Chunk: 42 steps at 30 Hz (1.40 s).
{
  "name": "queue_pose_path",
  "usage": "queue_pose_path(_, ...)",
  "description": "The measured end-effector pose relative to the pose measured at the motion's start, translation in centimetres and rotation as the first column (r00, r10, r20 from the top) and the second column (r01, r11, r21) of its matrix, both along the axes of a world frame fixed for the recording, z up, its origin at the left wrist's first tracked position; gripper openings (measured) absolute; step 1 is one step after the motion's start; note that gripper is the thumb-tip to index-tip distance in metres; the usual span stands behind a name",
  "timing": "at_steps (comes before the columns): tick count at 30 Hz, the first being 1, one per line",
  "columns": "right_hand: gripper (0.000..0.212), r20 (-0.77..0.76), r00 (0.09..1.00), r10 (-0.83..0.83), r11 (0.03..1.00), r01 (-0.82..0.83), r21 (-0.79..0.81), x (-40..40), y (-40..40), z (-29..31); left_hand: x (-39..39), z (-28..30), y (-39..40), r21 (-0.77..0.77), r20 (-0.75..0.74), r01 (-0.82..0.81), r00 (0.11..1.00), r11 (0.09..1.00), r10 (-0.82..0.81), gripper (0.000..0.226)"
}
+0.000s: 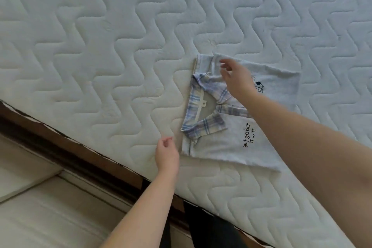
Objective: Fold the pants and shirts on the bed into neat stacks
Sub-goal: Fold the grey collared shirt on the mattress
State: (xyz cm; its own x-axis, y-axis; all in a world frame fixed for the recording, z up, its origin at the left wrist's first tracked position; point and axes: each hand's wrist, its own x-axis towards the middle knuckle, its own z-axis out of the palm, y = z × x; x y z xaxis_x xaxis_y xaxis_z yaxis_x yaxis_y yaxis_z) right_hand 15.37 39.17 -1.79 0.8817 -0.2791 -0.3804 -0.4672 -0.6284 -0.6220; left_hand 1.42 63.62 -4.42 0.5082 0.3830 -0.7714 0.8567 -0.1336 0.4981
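Note:
A folded light grey shirt (221, 143) with a blue plaid collar and black printed letters lies flat on the white quilted mattress (100, 46) near its front edge. My right hand (235, 78) hovers over the shirt's far shoulder, fingers loosely spread, holding nothing. My left hand (167, 153) sits just off the shirt's near left corner, fingers loosely curled, apart from the cloth.
The mattress edge runs diagonally from left to lower right over a dark wooden bed frame (70, 157). Pale floor (50, 217) lies at the lower left. Dark trousers on my legs (207, 227) show at the bottom.

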Motion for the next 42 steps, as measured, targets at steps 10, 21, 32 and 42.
queue_pose_path(10,0.056,-0.227,0.942,0.248,0.926,-0.299,-0.231,4.9,-3.3,-3.7,-3.9,-0.8,-3.4,-0.231,-0.211,-0.263,0.953,0.937,0.216,0.033)
queue_pose_path(21,0.051,-0.381,0.841,0.385,0.849,-0.485,-0.211,7.3,-4.4,-2.8,-6.2,-0.2,-6.5,-0.358,-0.207,-0.158,0.975,0.92,0.087,0.023)
queue_pose_path(32,0.041,-0.245,0.925,0.289,0.944,-0.319,-0.089,3.6,-6.5,0.2,-5.4,2.2,-8.2,-0.61,-0.194,-0.351,0.936,0.71,0.295,0.023)
queue_pose_path(42,0.021,-0.083,0.995,0.051,0.979,-0.033,0.203,-5.0,-7.9,5.6,-1.4,8.2,-5.6,-0.611,0.103,-0.042,0.986,0.791,0.133,0.017)
